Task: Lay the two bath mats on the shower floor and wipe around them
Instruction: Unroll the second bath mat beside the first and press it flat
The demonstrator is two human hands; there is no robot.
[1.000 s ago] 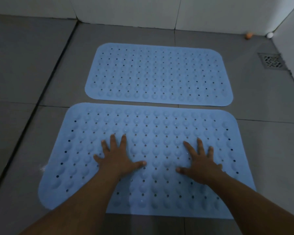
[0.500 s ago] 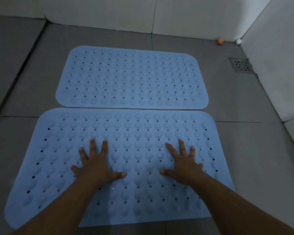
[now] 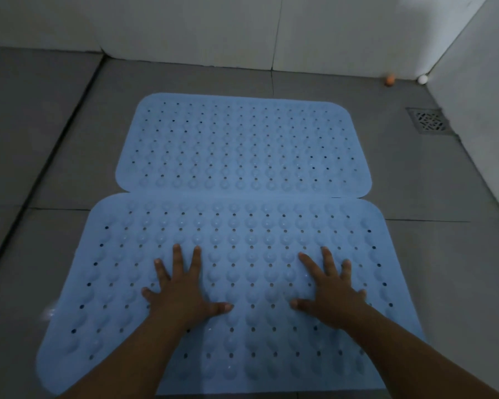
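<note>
Two soft blue bath mats flat on the grey tile floor [image 3: 444, 283], one behind the other, long sides touching with no floor showing between them along the middle. Near mat [image 3: 257, 226] big, with round corners, rows of puffy little bumps and small round holes all over. Far mat [image 3: 242, 145] the same kind: same blue, same bumps, same holes, same round corners. Left hand [image 3: 182, 292] flat on the near mat, left of its middle, fingers spread wide, palm down, gripping nothing. Right hand [image 3: 332, 295] flat on the same mat, right of its middle, fingers spread wide too, palm down, gripping nothing. Bare arms reaching in from the near edge of the floor. Floor of big smooth grey squares with thin dark lines between them, one long dark line along the left side. Smooth pale wall tiles [image 3: 199, 30] at the far edge and on the right. Square metal drain [image 3: 427, 121] with a lacy cut-out pattern near the far right corner of the floor, close to the right wall. Tiny orange ball [image 3: 390, 80] and tiny white ball [image 3: 423, 79] at the far edge, right in that corner, close together but apart. Dim light, all a bit blue and grey.
</note>
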